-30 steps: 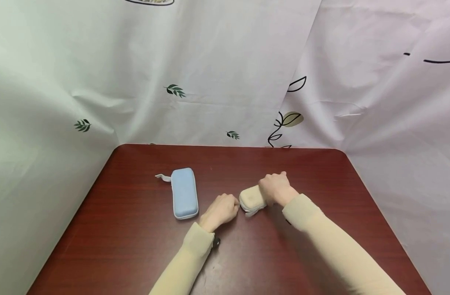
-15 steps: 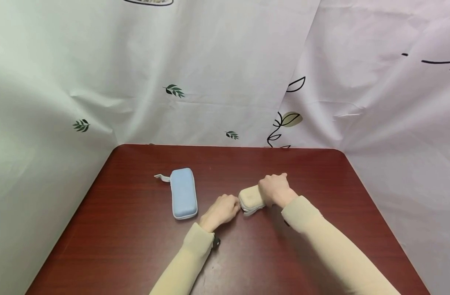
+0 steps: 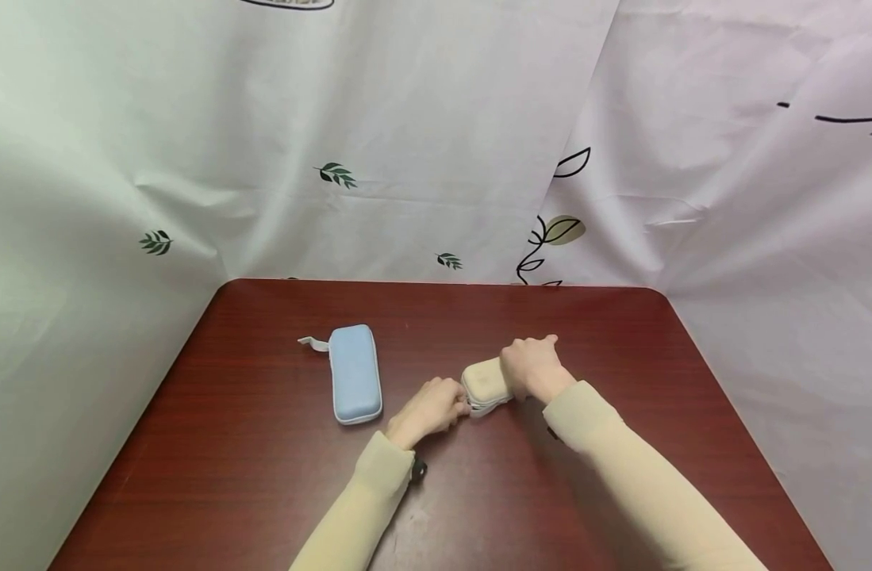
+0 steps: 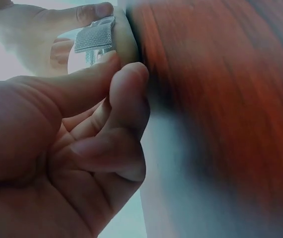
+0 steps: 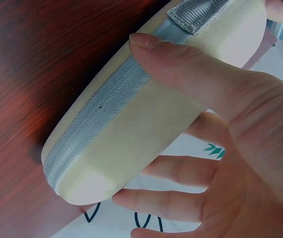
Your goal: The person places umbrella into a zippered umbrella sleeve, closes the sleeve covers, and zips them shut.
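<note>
A cream zippered case (image 3: 485, 382) sits on the table right of centre. My right hand (image 3: 532, 365) grips its right end; in the right wrist view the thumb presses beside the grey zipper (image 5: 102, 106) and the fingers support the opposite side. My left hand (image 3: 428, 408) is at the case's left end. In the left wrist view its thumb and index finger pinch together by the zipper, below a grey fabric tab (image 4: 94, 38). What they pinch looks like the zipper pull, mostly hidden by the fingertips. The zipper stretch seen in the right wrist view is closed.
Left of the hands lies a light blue zippered case (image 3: 355, 374) with a pale strap (image 3: 313, 343) sticking out to its left. Both rest on a dark red wooden table (image 3: 221, 476). White patterned cloth (image 3: 436, 143) hangs behind and along the sides.
My left fingers have shifted slightly right, up against the left end of the cream case. The right hand keeps its hold, and the blue case stays put.
</note>
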Available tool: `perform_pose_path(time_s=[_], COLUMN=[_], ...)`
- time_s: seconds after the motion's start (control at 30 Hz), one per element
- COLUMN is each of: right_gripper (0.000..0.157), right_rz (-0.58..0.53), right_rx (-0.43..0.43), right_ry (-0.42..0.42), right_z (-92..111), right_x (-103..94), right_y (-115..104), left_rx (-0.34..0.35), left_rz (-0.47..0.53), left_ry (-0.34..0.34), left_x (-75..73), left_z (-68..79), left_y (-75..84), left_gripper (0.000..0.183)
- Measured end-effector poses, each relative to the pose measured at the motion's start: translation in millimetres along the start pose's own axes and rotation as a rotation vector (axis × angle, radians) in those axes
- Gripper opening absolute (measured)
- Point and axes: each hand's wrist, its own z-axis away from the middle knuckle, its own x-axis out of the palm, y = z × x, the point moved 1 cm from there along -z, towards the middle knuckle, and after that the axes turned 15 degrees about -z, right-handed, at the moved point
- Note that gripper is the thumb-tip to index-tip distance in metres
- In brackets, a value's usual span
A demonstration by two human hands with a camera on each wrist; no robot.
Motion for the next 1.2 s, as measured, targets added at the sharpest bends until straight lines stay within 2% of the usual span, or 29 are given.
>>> perform_pose_path(time_s=[0.23,0.37,0.53,0.63,0.77,0.87,1.07,1.2], right_gripper=[0.042,0.041,0.042,0.045,0.046,0.046,0.057,0.054], right_rz=[-0.008,-0.009,-0.007,0.004,0.017,0.019,0.026,-0.016], right_rx=[0.004,-0.001,0.021,0.039,0.053,0.059,0.088,0.092], right_ry=[0.005,0.013,0.013,0.008,0.011,0.005,-0.031,-0.027], right_z=[2,3,3,2,1,1,1,2], right_x=[0.0,0.3,-1.3,-1.4,-0.2,0.1,-1.0,0.2], right_y=[-2,-1,-2,-2,0,3,6,7], left_rx=[-0.033,-0.073,-0.126,-0.116,-0.069,-0.062,-0.076,-0.103], left_rz=[0.107,0.199,0.262,0.217,0.125,0.095,0.083,0.023], left_ry=[-0.021,-0.032,0.004,0.041,0.058,0.058,0.044,0.077], left_x=[1.2,4.6,7.8,7.0,4.0,3.4,6.1,4.9], left_z=[-0.5,-2.6,-2.8,-1.9,-1.3,-2.0,-7.3,-14.3], left_y=[-1.2,-0.2,-1.2,-1.3,1.1,4.4,13.4,16.8], left_gripper=[0.031,0.030,0.029,0.032,0.032,0.032,0.033,0.034])
